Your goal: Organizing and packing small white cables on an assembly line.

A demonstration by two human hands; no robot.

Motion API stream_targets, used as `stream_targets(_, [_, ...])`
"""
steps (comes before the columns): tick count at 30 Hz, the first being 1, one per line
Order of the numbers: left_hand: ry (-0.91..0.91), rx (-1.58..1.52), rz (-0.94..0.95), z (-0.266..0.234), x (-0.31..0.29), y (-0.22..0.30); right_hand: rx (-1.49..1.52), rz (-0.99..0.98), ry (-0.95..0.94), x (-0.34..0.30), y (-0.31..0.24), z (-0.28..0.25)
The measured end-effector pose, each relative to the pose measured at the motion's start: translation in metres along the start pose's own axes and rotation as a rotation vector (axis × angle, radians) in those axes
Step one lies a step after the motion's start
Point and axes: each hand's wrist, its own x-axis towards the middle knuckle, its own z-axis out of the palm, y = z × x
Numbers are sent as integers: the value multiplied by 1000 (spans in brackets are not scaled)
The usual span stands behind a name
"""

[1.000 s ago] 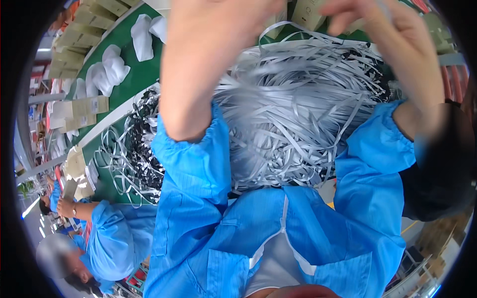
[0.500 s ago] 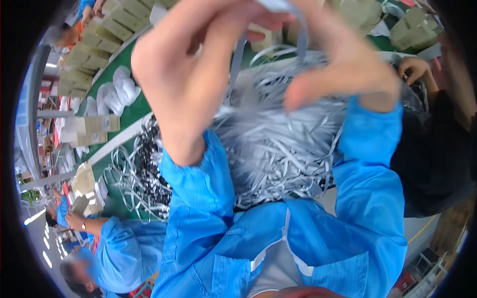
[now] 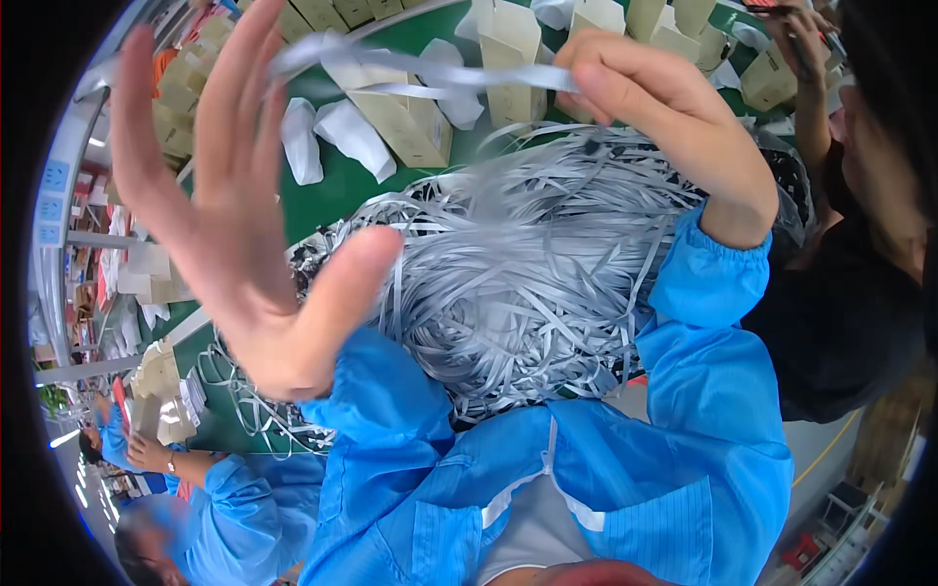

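My left hand (image 3: 234, 254) is raised at the left, palm up, its fingers spread and slightly blurred. In my right hand (image 3: 674, 112), thumb and fingers pinch one end of a grey flat strap (image 3: 498, 78). From there the strap runs leftward in a blurred loop to beside the left fingers; whether it touches them cannot be made out. Beneath both hands lies a large tangled pile of grey straps (image 3: 528, 293), with small black parts among its left edge.
Beige boxes (image 3: 508, 49) and white wrapped items (image 3: 354, 137) line the green table (image 3: 396, 181) beyond the pile. On the right, a person in black (image 3: 816, 322) works close by. At lower left sits a person in blue (image 3: 239, 513).
My hands have drawn apart from close together, the left moving left and opening out. The strap now stretches sideways from my right hand. More boxes show beyond.
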Motion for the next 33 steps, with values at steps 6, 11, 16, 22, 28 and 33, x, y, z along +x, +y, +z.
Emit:
stream_targets(6, [5,-456,-106,90,-7,-11,-290,-71,16,1,-8,8])
stream_targets(11, [-355,-708,-441,120,-13,-32,-75,205,282,-6,-9,3])
stream_targets(16, [-1119,-1018,-477,111,6,-70,-151,38,599,-24,-24,-24])
stream_targets(22, [116,-1288,-788,136,-4,-33,-248,254,308,-33,-38,-9])
stream_targets(28, [-240,-2204,-778,136,-19,-72,-358,432,124,-17,-46,5])
stream_targets(33, [-932,-1884,111,154,-7,-137,-247,-66,701,13,-27,42])
